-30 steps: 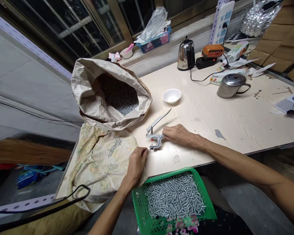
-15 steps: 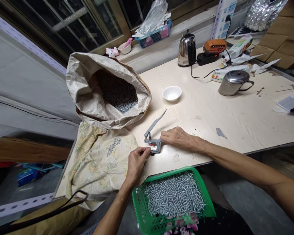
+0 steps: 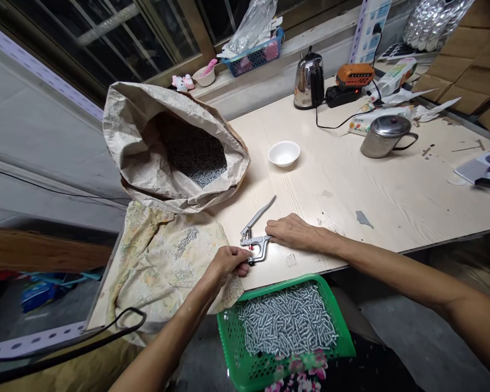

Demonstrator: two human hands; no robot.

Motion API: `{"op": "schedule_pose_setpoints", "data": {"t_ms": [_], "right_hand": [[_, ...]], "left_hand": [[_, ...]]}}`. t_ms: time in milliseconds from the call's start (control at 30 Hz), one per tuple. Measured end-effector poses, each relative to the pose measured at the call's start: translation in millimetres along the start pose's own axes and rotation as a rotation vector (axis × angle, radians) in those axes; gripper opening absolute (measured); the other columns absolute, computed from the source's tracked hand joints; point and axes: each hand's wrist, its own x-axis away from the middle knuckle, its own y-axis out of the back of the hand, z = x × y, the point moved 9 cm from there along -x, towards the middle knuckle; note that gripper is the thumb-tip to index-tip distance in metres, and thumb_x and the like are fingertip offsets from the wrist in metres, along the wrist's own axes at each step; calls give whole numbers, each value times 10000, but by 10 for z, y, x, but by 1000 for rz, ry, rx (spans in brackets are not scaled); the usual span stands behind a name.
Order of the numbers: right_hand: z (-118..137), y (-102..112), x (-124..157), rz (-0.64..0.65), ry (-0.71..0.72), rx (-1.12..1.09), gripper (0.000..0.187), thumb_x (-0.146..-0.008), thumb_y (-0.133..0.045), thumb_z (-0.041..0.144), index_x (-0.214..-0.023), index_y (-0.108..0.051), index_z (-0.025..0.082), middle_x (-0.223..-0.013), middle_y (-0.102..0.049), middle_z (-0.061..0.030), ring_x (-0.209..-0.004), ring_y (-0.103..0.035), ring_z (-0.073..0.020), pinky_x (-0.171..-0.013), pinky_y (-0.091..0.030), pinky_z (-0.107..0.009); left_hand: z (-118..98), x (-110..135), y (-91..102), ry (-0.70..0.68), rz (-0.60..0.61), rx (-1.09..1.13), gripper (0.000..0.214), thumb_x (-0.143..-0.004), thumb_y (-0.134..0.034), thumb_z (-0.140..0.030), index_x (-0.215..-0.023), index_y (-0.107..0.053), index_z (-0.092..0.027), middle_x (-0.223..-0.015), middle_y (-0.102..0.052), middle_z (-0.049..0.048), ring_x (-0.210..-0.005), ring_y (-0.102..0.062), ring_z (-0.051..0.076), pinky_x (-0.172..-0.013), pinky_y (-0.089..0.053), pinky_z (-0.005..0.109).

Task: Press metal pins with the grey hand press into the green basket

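The press (image 3: 256, 243) lever lies lower than half a second ago, and the left hand (image 3: 227, 262) has closed on its mouth. Left grip: narrow pinch, contents too small to tell. The right hand (image 3: 291, 231) holds the press handle down at the worktop's (image 3: 371, 190) near edge, just beyond the basket (image 3: 228, 354).

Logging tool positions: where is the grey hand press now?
Head view, centre: the grey hand press lies on the table, between the left hand and right hand, just behind the green basket.
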Motion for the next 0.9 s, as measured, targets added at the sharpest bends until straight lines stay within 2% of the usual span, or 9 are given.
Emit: {"op": "schedule_pose_setpoints", "data": {"t_ms": [67, 133, 200, 267, 567, 633, 767, 833, 900], "right_hand": [[-52, 93, 20, -10, -36, -42, 259, -929, -525, 436, -1021, -555, 195, -1067, -605, -75, -837, -546, -177, -655, -367, -292], [-162, 209, 31, -47, -85, -29, 561, -807, -641, 577, -1188, -527, 181, -1268, -531, -148, -1083, -515, -277, -824, -413, -383], [-296, 275, 23, -56, -128, 9, 865, -682, -712, 657, -1334, -445, 154, -1419, -399, -208, -1267, -381, -372, -955, -367, -491], [-389, 261, -12, -7, -126, 31, 992, -623, -726, 691, -1386, -402, 145, -1455, -355, -219, -1327, -298, -407, -1009, -315, -543], [-331, 260, -140, 168, -121, 104, 662, -713, -693, 632, -1117, -584, 119, -1111, -564, -147, -989, -476, -294, -856, -380, -446], [-278, 263, -115, 180, -126, 122, 537, -757, -695, 573, -1040, -612, 124, -1073, -567, -133, -969, -469, -279, -807, -383, -408], [-173, 282, -61, 136, -116, 110, 368, -815, -692, 452, -973, -629, 125, -1040, -570, -123, -947, -465, -256, -766, -390, -368], [-151, 282, -35, 126, -123, 86, 395, -801, -708, 456, -984, -630, 115, -1031, -571, -129, -934, -469, -252, -773, -405, -367], [-149, 286, -6, 122, -132, 56, 486, -740, -763, 468, -1018, -624, 94, -1018, -570, -137, -919, -473, -253, -783, -421, -369]], "left_hand": [[0, 7, -6, 25, 10, -21, 214, -673, -754, -295, -710, -663, -105, -419, -588, -4, -375, -514, 88, -455, -450, 214], [5, 11, -7, 31, 10, -44, 200, -685, -750, -283, -697, -657, -105, -413, -587, -4, -363, -508, 84, -444, -441, 204], [14, 14, -10, 30, 10, -48, 212, -679, -760, -289, -681, -649, -109, -412, -587, -5, -362, -508, 82, -441, -437, 200], [16, 18, -17, 24, 13, -36, 241, -657, -782, -309, -675, -645, -111, -414, -587, -5, -368, -512, 84, -441, -434, 201], [6, 81, -3, 23, -28, -139, 286, -704, -740, -378, -669, -615, -123, -444, -564, -13, -411, -519, 109, -514, -458, 260], [-95, 134, 57, -102, -137, -336, 306, -770, -665, -413, -644, -602, -142, -500, -577, 6, -477, -552, 139, -543, -463, 283], [-623, 361, -107, -674, -419, -800, 262, -799, -655, -391, -916, -637, -158, -966, -665, 97, -941, -611, 255, -797, -502, 380], [-795, 380, -374, -901, -365, -929, 458, -793, -686, -366, -1182, -552, -165, -1235, -582, 135, -1163, -513, 290, -933, -463, 433], [-892, 302, -597, -1014, -241, -1009, 585, -812, -680, -348, -1317, -444, -167, -1312, -531, 147, -1198, -475, 285, -977, -437, 448]]}}
